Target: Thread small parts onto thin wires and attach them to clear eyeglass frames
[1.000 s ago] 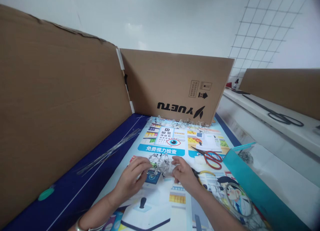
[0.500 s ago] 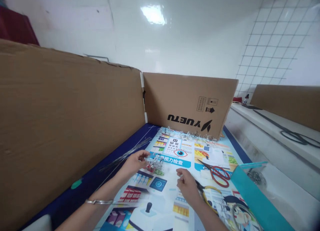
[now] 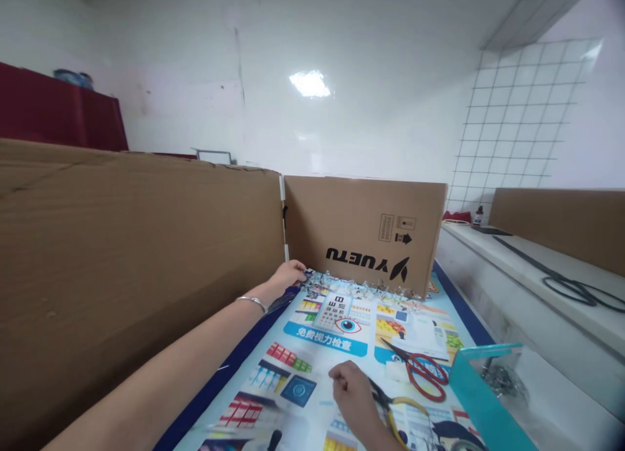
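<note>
Nearest you, your right hand [image 3: 350, 392] rests on the printed poster mat [image 3: 336, 334], its fingers curled loosely and bunched narrow, with nothing visibly held. It sits just beside the yellow-handled pliers [image 3: 403, 415], whose black nose points toward your fingers; whether they touch, you can't quite tell. Further right lie the red-handled scissors [image 3: 424, 377], and beyond them a teal folder [image 3: 481, 399] leans against a clear plastic bag [image 3: 498, 376] with a wiry tangle inside.

Your left arm reaches long across the mat toward the far left corner, a metal bangle [image 3: 251, 302] on the wrist. The left hand [image 3: 291, 274] is turned over with its fingers curled at the end of the row of small wire-and-bead pieces [image 3: 356, 284]. Whether those fingers pinch a piece, you can't tell from this view.

That row lies along the mat's far edge, against the foot of the far cardboard panel [image 3: 364, 233] printed YUETU, and meets the left cardboard panel [image 3: 137, 275] at the corner.
</note>
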### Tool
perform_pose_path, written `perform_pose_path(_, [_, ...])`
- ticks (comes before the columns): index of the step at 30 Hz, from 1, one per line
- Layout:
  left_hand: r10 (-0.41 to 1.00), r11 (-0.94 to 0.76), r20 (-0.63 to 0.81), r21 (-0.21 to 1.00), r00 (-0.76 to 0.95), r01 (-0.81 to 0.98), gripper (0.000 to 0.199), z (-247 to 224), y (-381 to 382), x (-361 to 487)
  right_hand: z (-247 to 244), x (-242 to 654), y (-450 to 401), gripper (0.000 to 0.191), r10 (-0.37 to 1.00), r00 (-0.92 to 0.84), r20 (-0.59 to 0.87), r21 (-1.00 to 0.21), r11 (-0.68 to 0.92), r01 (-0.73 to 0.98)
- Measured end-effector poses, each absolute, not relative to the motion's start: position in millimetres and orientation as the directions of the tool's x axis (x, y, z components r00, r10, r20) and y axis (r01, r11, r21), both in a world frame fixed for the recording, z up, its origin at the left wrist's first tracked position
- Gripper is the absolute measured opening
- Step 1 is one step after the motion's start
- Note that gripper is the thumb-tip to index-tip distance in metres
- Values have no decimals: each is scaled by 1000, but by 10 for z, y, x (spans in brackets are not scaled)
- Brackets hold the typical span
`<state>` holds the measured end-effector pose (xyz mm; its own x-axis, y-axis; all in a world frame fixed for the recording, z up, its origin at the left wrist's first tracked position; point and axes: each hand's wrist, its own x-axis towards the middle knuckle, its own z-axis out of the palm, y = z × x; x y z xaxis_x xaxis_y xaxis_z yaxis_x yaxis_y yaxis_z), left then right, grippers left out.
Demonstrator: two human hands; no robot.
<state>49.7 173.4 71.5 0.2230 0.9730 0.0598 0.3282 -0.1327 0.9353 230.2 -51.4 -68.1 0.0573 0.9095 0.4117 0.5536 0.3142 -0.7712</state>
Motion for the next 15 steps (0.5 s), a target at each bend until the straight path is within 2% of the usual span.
perform_pose_path(8, [968, -111, 33, 947, 250, 303, 30, 855, 2160, 1249, -671, 2319, -458, 31, 914, 48, 403, -760, 305, 573])
perform_pose_path(15, [963, -62, -17, 958, 269, 279, 30, 714, 2442, 1023, -629, 2298, -438, 28, 935, 54, 351, -780, 259, 570])
